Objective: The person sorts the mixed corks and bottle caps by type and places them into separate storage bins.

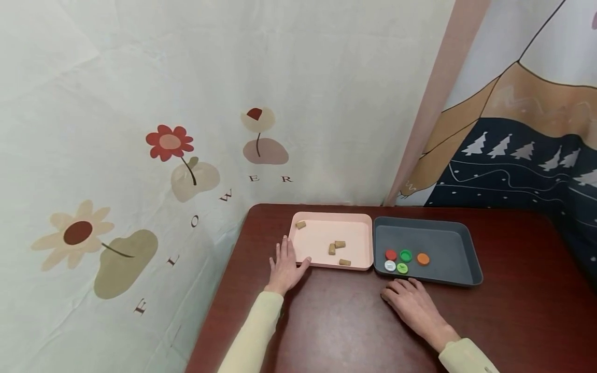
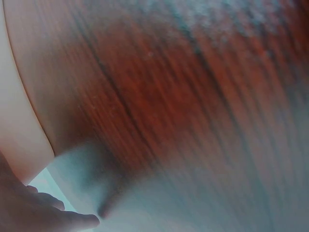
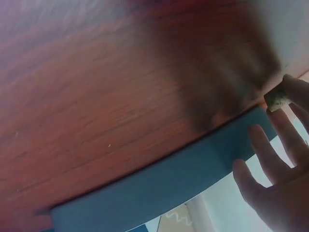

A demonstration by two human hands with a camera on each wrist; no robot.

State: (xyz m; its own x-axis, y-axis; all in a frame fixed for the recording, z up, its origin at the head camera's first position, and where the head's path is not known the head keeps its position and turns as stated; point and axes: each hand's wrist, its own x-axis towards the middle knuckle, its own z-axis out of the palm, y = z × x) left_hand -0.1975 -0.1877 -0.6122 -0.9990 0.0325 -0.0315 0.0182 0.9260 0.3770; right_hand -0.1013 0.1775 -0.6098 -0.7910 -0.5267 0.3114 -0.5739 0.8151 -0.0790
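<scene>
In the right wrist view a cork (image 3: 276, 98) is pinched between the thumb and index finger of my right hand (image 3: 285, 179), the other fingers extended. From the head view, that right hand (image 1: 412, 305) is just in front of the dark grey tray (image 1: 438, 238); the cork is hard to make out there. My left hand (image 1: 284, 267) lies at the left front corner of the pink tray (image 1: 314, 228), fingers spread, holding nothing. Several corks (image 1: 340, 244) lie in the pink tray, one of them at its back left corner.
Bottle caps lie in the grey tray's front left: red (image 1: 391, 255), green (image 1: 406, 256), orange (image 1: 423, 259), white (image 1: 389, 266) and light green (image 1: 402, 268). Both trays stand side by side on a dark red wooden table (image 1: 336, 321), with a printed curtain (image 1: 326, 103) behind it.
</scene>
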